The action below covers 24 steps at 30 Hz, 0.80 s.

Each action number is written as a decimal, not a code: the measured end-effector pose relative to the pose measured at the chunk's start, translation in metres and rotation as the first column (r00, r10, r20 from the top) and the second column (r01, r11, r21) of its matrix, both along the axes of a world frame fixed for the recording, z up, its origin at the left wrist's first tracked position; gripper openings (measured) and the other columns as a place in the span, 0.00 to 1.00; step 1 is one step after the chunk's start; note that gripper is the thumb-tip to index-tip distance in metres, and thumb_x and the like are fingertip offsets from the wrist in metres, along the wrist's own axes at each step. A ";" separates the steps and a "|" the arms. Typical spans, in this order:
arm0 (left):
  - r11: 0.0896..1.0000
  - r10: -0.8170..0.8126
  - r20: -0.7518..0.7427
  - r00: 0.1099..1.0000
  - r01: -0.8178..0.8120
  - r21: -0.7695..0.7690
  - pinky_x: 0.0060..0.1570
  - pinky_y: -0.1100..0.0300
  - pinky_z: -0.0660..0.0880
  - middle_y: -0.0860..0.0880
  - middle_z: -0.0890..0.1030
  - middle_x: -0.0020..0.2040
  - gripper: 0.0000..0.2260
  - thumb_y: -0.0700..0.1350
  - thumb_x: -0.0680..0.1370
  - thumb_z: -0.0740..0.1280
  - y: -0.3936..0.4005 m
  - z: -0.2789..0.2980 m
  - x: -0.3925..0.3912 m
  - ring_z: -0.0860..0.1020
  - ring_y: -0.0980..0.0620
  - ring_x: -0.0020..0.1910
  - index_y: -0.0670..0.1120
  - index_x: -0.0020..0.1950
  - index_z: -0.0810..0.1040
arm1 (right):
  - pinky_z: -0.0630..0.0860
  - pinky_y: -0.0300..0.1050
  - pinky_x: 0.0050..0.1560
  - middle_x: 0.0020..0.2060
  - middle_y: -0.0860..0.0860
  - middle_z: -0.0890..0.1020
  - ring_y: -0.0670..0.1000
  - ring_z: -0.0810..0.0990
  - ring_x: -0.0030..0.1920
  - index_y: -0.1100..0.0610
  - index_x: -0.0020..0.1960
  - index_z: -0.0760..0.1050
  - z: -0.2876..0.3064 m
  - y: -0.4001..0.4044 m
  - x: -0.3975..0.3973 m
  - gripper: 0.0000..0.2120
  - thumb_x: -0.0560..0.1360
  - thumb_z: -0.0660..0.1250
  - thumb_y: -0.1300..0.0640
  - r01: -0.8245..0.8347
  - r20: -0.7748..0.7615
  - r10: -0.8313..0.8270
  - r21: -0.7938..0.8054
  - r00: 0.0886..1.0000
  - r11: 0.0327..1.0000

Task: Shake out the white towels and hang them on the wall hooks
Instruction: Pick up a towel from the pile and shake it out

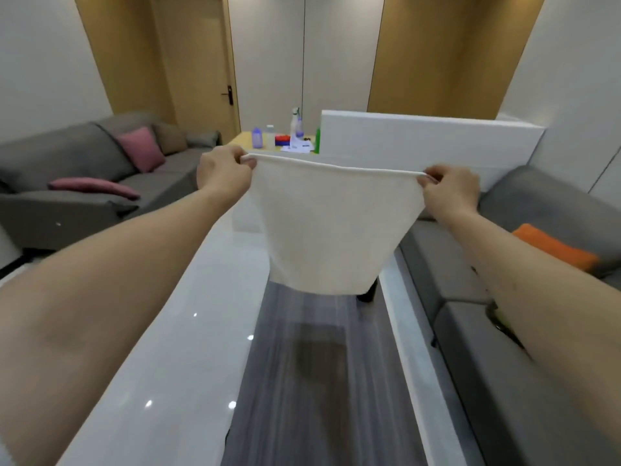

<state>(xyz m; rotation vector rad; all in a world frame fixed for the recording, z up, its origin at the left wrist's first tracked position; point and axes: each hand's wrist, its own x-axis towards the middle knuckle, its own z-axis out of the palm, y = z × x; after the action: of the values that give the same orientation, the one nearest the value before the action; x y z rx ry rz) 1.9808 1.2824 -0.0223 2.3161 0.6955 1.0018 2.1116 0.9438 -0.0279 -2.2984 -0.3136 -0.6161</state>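
A white towel (331, 223) hangs spread flat in front of me, its top edge pulled taut between both hands. My left hand (223, 169) pinches the towel's top left corner. My right hand (448, 191) pinches the top right corner. The towel's lower edge hangs free above a grey table top. No wall hooks show in this view.
A long grey table (302, 381) runs below the towel, on glossy white floor. Grey sofas stand at left (67, 169) and right (537, 297), with pink and orange cushions. A low white partition (420, 136) stands ahead, bottles on a small table (268, 142) beside it.
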 end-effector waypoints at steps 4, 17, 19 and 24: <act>0.999 -0.025 -0.001 1.000 0.025 -0.024 0.45 0.57 0.70 0.48 0.82 0.45 0.09 0.52 0.78 0.66 -0.013 -0.020 -0.043 0.77 0.47 0.46 0.51 0.49 0.83 | 0.76 0.49 0.56 0.49 0.55 0.85 0.58 0.81 0.52 0.54 0.53 0.83 -0.020 -0.018 -0.043 0.09 0.77 0.68 0.53 -0.029 -0.008 0.029 -0.027 1.000 0.999; 0.967 -0.142 -0.456 0.879 0.024 -0.254 0.32 0.64 0.67 0.54 0.80 0.36 0.06 0.49 0.77 0.67 -0.060 -0.287 -0.189 0.77 0.54 0.37 0.54 0.42 0.82 | 0.76 0.43 0.47 0.45 0.53 0.86 0.53 0.81 0.44 0.50 0.50 0.86 -0.292 -0.068 -0.195 0.06 0.74 0.73 0.53 0.024 -0.523 -0.091 -0.133 0.847 0.991; 0.963 -0.165 -0.543 0.823 0.016 -0.268 0.36 0.62 0.70 0.53 0.82 0.38 0.07 0.49 0.77 0.66 -0.070 -0.331 -0.212 0.78 0.51 0.39 0.53 0.43 0.83 | 0.76 0.42 0.46 0.46 0.53 0.86 0.54 0.81 0.44 0.52 0.50 0.86 -0.340 -0.079 -0.221 0.06 0.74 0.73 0.55 0.017 -0.586 -0.117 -0.172 0.802 0.985; 0.951 -0.242 -0.715 0.656 0.014 -0.309 0.41 0.60 0.70 0.49 0.84 0.44 0.07 0.49 0.79 0.67 -0.100 -0.426 -0.273 0.78 0.49 0.42 0.50 0.49 0.84 | 0.78 0.44 0.50 0.48 0.52 0.86 0.55 0.83 0.49 0.51 0.50 0.86 -0.435 -0.111 -0.285 0.06 0.74 0.73 0.53 -0.032 -0.705 -0.181 -0.278 0.686 0.960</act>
<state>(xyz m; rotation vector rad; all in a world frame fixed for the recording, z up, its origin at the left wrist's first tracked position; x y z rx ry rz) 1.7079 1.1821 -0.4484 2.4258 0.8802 -0.1918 1.8263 0.8329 -0.4631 -2.6150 0.1001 0.3715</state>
